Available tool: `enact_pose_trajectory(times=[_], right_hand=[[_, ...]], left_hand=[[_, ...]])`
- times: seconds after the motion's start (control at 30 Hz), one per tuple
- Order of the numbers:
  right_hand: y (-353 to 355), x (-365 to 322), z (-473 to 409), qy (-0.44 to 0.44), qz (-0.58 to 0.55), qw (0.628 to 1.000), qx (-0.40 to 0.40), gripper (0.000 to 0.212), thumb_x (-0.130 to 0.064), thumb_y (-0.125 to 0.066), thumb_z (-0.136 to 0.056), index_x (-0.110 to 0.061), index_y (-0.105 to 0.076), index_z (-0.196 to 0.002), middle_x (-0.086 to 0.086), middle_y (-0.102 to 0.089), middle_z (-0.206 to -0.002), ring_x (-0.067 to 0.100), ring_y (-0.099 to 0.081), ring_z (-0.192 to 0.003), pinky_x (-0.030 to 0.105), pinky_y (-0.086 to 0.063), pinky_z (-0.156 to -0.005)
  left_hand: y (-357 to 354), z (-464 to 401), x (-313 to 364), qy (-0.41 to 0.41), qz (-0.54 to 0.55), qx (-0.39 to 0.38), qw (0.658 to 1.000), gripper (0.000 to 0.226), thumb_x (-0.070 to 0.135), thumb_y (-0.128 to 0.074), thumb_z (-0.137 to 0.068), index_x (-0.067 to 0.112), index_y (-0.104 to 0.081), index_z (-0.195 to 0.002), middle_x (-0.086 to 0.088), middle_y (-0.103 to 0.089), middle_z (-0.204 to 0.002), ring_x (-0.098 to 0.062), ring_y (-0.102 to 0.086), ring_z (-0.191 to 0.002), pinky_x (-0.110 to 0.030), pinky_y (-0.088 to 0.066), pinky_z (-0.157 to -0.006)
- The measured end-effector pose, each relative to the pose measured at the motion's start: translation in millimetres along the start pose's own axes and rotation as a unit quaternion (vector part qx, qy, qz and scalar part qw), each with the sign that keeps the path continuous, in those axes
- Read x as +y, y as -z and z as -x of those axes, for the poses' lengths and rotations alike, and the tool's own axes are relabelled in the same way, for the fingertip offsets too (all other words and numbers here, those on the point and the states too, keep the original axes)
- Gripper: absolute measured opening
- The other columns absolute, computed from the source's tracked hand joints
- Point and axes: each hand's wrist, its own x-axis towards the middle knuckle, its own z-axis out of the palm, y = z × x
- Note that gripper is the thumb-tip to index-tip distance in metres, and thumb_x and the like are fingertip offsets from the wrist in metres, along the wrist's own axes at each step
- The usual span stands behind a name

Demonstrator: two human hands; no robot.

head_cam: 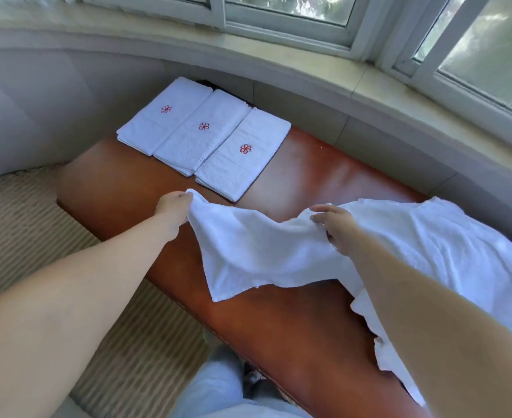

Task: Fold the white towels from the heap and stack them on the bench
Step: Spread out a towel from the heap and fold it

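I hold a loose white towel [254, 254] above the reddish-brown bench [315, 170]. My left hand [171, 206] pinches its far left corner. My right hand [333, 223] grips its far edge further right, and the cloth sags between the two hands. To the right a heap of white towels [447, 245] lies on the bench, partly under my right forearm. Three folded towel stacks with red flower emblems lie side by side at the bench's far left end: left [165, 114], middle [201, 134] and right [244, 152].
A curved window sill [309, 64] and a grey wall run behind the bench. Striped carpet [31, 224] covers the floor to the left. My legs in light trousers [218, 387] stand at the bench's near edge.
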Motion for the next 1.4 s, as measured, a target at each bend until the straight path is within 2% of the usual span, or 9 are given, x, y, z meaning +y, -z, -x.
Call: enact_pose_trajectory(times=[0.13, 0.23, 0.3, 0.47, 0.6, 0.97, 1.13, 1.23, 1.4], right_hand=[[25, -70, 40, 0.061, -0.047, 0.997, 0.007, 0.03, 0.001, -0.066, -0.084, -0.021, -0.077, -0.1, 0.006, -0.058, -0.078, 0.017, -0.048, -0.053, 0.027, -0.044, -0.058], [48, -113, 76, 0.057, -0.141, 0.988, -0.007, 0.01, -0.015, -0.072, -0.071, -0.021, -0.075, -0.078, 0.006, -0.058, -0.067, 0.023, -0.055, -0.046, 0.04, -0.055, -0.063], [60, -131, 92, 0.053, -0.188, 0.981, -0.013, 0.02, -0.024, -0.079, -0.064, -0.015, -0.074, -0.081, 0.007, -0.064, -0.062, 0.026, -0.063, -0.049, 0.046, -0.056, -0.063], [71, -149, 122, 0.145, -0.039, 0.989, 0.008, 0.008, -0.012, -0.076, -0.088, -0.017, -0.078, -0.093, 0.002, -0.075, -0.09, 0.012, -0.068, -0.064, 0.022, -0.054, -0.052], [77, -161, 132, 0.186, -0.16, 0.969, 0.042, 0.02, -0.006, -0.063, -0.094, -0.022, -0.073, -0.1, 0.001, -0.069, -0.095, 0.017, -0.063, -0.079, 0.026, -0.051, -0.071], [63, -134, 177, 0.111, -0.157, 0.98, 0.041, 0.025, -0.004, -0.057, -0.096, -0.022, -0.071, -0.108, 0.002, -0.066, -0.099, 0.014, -0.063, -0.081, 0.025, -0.053, -0.067], [56, -118, 198, 0.015, -0.194, 0.981, 0.011, 0.025, -0.023, -0.067, -0.096, -0.009, -0.067, -0.116, 0.009, -0.067, -0.098, 0.025, -0.067, -0.081, 0.04, -0.06, -0.051], [50, -106, 207, 0.008, -0.12, 0.992, 0.034, 0.017, -0.018, -0.067, -0.098, -0.009, -0.067, -0.112, 0.009, -0.067, -0.096, 0.021, -0.066, -0.071, 0.027, -0.054, -0.043], [38, -95, 211, 0.084, -0.197, 0.971, 0.109, 0.025, -0.003, -0.05, -0.102, -0.021, -0.065, -0.11, 0.005, -0.061, -0.092, 0.02, -0.06, -0.071, 0.029, -0.053, -0.048]], left_hand=[[24, 32, 62, -0.021, 0.104, 0.001, 0.994, 0.029, 0.009, -0.057, -0.091, 0.005, -0.067, -0.118, -0.014, -0.07, -0.113, -0.026, -0.068, -0.104, -0.036, -0.056, -0.099], [46, 59, 102, -0.06, 0.149, 0.011, 0.987, 0.027, 0.01, -0.058, -0.093, 0.01, -0.064, -0.12, -0.006, -0.069, -0.112, -0.024, -0.066, -0.101, -0.036, -0.057, -0.096], [59, 77, 125, -0.089, 0.15, 0.016, 0.984, 0.017, 0.019, -0.058, -0.099, 0.015, -0.058, -0.115, -0.003, -0.064, -0.108, -0.022, -0.062, -0.097, -0.035, -0.056, -0.093], [81, 104, 159, -0.1, 0.22, 0.01, 0.97, 0.013, 0.002, -0.056, -0.09, 0.012, -0.064, -0.094, -0.007, -0.061, -0.086, -0.018, -0.055, -0.07, -0.024, -0.052, -0.054], [97, 109, 176, -0.136, 0.202, -0.004, 0.97, 0.012, 0.009, -0.057, -0.093, 0.016, -0.065, -0.089, -0.003, -0.062, -0.083, -0.016, -0.057, -0.075, -0.031, -0.056, -0.083], [127, 89, 173, -0.134, 0.107, -0.049, 0.984, 0.015, 0.009, -0.06, -0.092, 0.017, -0.059, -0.079, -0.001, -0.052, -0.068, -0.014, -0.049, -0.059, -0.024, -0.049, -0.059], [142, 77, 164, -0.137, 0.029, -0.1, 0.985, 0.007, 0.007, -0.064, -0.092, 0.008, -0.063, -0.098, -0.004, -0.051, -0.079, -0.016, -0.048, -0.07, -0.027, -0.05, -0.07], [146, 75, 160, -0.145, 0.0, -0.12, 0.982, 0.019, 0.007, -0.064, -0.093, 0.005, -0.065, -0.112, -0.007, -0.062, -0.097, -0.018, -0.059, -0.084, -0.028, -0.053, -0.075], [152, 81, 152, -0.151, -0.118, -0.15, 0.97, 0.007, 0.007, -0.058, -0.094, 0.011, -0.062, -0.093, -0.005, -0.063, -0.097, -0.02, -0.06, -0.087, -0.028, -0.054, -0.075]])
